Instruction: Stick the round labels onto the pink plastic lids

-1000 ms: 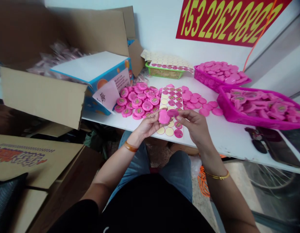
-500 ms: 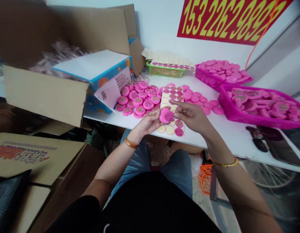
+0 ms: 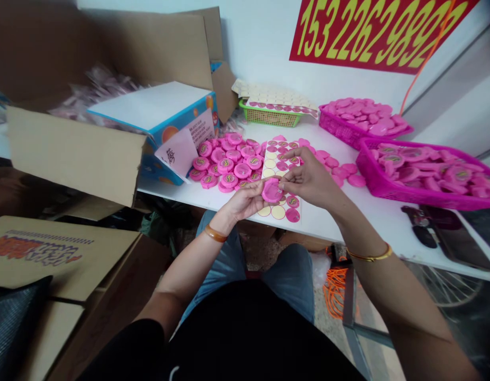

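A pink round plastic case (image 3: 271, 190) is held in my left hand (image 3: 248, 200), fingers under it and the thumb at its left edge. Its face is turned up and looks darker pink inside the rim. At the case's right edge, the thumb and forefinger of my right hand (image 3: 308, 179) close together; a small pale spot shows by the fingertips. Beneath both hands lies a sticker sheet (image 3: 278, 212), with round pink stickers and bare yellowish circles. To its left is a pile of pink cases with printed labels (image 3: 229, 165); to its right are plain pink cases (image 3: 356, 181).
Two magenta baskets of pink cases, a rear one (image 3: 336, 129) and a front one (image 3: 372, 182), stand at right. A green basket (image 3: 269, 115) bears more sticker sheets. A phone (image 3: 459, 238) and keys lie at the right edge. Open cardboard boxes (image 3: 70, 153) fill the left.
The case in my left hand has turned so its face shows more fully. My right hand has shifted slightly right and up, its fingers more curled, still at the case's edge.
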Demonstrator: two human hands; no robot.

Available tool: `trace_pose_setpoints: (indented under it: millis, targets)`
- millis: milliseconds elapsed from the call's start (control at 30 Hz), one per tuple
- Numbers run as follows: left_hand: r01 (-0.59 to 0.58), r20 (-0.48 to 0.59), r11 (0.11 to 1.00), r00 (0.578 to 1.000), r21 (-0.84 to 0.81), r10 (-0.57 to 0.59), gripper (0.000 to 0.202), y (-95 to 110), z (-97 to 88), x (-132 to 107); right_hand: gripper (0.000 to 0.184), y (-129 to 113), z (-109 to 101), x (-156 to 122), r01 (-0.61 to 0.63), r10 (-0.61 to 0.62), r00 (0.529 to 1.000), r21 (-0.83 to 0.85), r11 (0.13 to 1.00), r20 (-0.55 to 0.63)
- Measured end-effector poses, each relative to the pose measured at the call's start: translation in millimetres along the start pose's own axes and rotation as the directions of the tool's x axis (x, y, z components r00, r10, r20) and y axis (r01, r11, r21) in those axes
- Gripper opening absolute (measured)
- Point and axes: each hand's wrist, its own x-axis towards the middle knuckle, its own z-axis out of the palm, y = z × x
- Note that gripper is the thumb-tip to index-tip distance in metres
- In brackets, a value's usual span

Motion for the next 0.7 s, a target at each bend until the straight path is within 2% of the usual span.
trace_pose_setpoints:
  millis: [233, 500, 600, 700]
  targets:
    - [0.004, -0.030, 1.000, 1.000, -0.014, -0.004, 0.030, -0.4, -0.6, -1.1, 0.054, -2.8, 1.6, -0.6, -0.041, 0.041, 0.999, 0.045, 0.998, -0.006]
    - [-0.010, 0.041, 1.000, 0.999, 0.029, 0.009, 0.028, 0.5, 2.1, -1.8, 0.053, -1.9, -1.3, 0.5, 0.076, -0.071, 0.997, -0.145, 0.987, 0.036]
    - [-0.005, 0.019, 1.000, 1.000, 0.017, 0.005, 0.033, 0.3, 3.1, -2.1, 0.056, -0.3, -3.6, 1.7, 0.038, -0.035, 0.999, -0.109, 0.993, 0.030]
    - [0.007, -0.005, 1.000, 1.000, 0.003, -0.007, 0.037, 0.3, 3.2, -1.9, 0.055, 0.9, -5.3, 2.3, -0.036, 0.036, 0.999, -0.005, 0.999, -0.007]
